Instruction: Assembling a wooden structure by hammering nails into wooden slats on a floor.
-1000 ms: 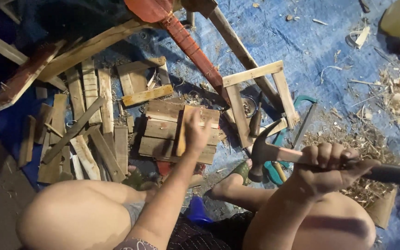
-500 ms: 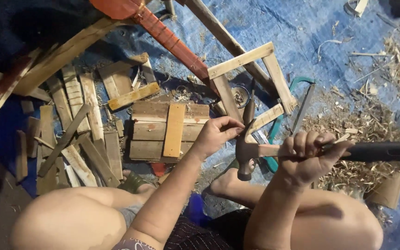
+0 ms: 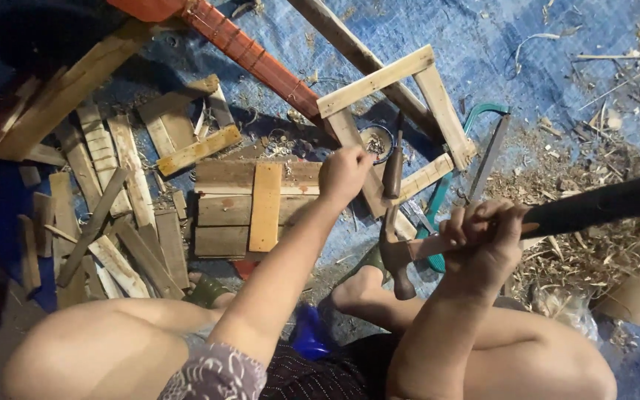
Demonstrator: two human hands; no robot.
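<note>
My left hand (image 3: 344, 174) hovers with its fingers curled together at the right edge of a small panel of planks (image 3: 220, 211) that has a pale cross slat (image 3: 264, 207) on top. Just beyond my fingers stands a small round tin (image 3: 374, 141). Whether anything is pinched in my fingers is too small to tell. My right hand (image 3: 483, 238) grips a claw hammer by its handle. The hammer head (image 3: 395, 259) hangs low above my foot, and the dark handle (image 3: 601, 204) runs off to the right.
An open wooden frame (image 3: 379, 80) lies beyond the tin, with a wooden-handled tool (image 3: 392, 172) and a green hacksaw (image 3: 483, 118) beside it. Loose slats (image 3: 105, 200) litter the left. A long red piece (image 3: 253, 53) crosses the blue tarp (image 3: 557, 74). Shavings (image 3: 587, 252) pile up on the right.
My left hand has lifted off the cross slat and moved right, toward the tin. The hammer has come lower and closer to my body.
</note>
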